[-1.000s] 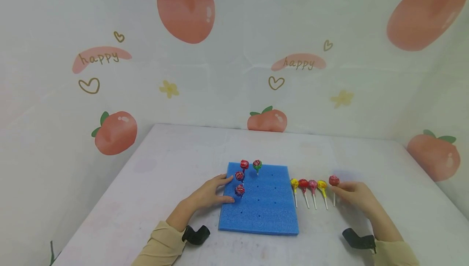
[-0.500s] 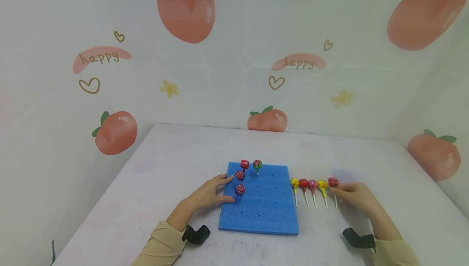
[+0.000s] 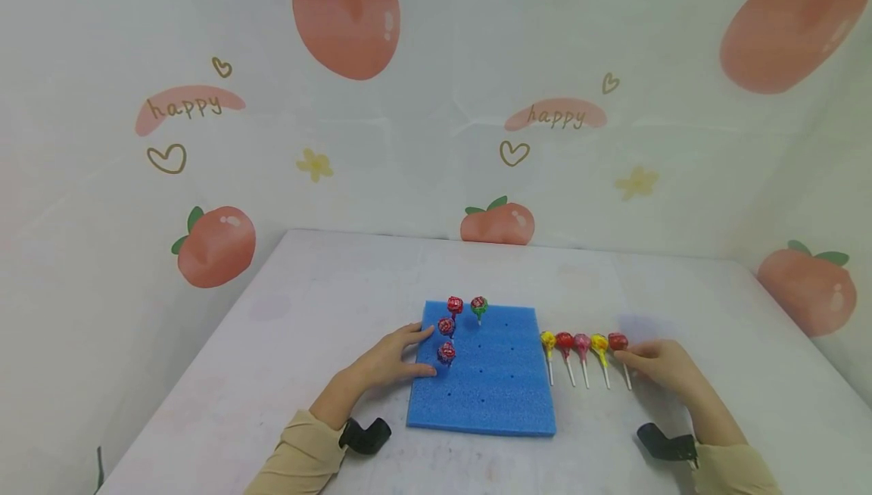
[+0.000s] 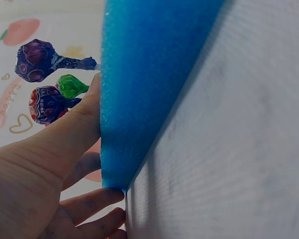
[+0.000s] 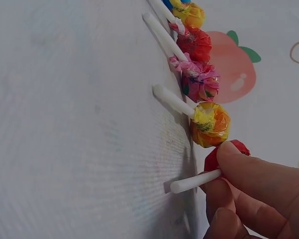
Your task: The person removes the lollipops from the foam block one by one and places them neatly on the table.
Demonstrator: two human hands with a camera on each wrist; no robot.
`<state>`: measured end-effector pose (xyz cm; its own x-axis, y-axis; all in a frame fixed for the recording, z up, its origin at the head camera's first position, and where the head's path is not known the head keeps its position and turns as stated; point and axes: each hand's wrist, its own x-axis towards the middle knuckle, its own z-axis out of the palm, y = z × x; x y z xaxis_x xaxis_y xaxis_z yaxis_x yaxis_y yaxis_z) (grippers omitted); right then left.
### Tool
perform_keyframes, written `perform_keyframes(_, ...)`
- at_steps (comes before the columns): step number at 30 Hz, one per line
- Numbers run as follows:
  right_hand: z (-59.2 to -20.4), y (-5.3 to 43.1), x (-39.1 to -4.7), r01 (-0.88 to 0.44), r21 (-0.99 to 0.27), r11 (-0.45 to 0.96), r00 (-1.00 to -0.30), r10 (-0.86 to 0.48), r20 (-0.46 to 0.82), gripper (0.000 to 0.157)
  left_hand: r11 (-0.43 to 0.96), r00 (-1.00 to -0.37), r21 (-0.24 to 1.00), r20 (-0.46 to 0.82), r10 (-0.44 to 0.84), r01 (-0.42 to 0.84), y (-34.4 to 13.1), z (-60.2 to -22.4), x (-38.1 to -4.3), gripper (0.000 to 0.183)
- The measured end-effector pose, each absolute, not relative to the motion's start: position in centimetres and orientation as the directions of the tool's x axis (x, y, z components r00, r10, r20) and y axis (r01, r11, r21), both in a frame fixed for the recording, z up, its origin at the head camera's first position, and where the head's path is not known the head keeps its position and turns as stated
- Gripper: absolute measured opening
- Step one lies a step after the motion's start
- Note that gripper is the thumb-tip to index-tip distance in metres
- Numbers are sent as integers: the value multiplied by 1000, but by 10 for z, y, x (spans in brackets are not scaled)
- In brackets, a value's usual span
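At the left side of a blue foam board (image 3: 497,404) rests my left hand (image 3: 381,362), its thumb and fingers spread along the edge. Close by, several wrapped lollipops stand upright in the board, such as a purple-blue lollipop (image 4: 36,60) and a green-and-red lollipop (image 3: 479,304). My right hand (image 3: 661,365) pinches a red lollipop (image 5: 212,158) between thumb and fingers near the wrapper's base. Its white stick (image 5: 194,182) points toward me, low over the table. Beside it lies a yellow lollipop (image 5: 210,124); the hand partly hides the red candy.
To the left of the held lollipop, a row continues with a pink lollipop (image 3: 582,343), a red lollipop (image 3: 565,341) and another yellow lollipop (image 3: 548,340) near the board's right edge. Small holes dot the foam. A printed backdrop (image 3: 422,139) rises behind the white table (image 3: 354,268).
The red lollipop in my right hand has shifted slightly left and down, its stick tilting from nearly straight to slanted, level with the row. My left hand has stayed in place.
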<state>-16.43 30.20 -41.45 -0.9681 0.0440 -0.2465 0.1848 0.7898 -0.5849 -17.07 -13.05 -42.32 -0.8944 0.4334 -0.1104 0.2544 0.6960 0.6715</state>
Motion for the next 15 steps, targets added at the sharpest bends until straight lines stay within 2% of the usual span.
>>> perform_keyframes(15, -414, 301, -163, 176, -563, 807, -968, 39, -247, 53, 707, -897, 660, -112, 427, 254, -130, -423, -170, 72)
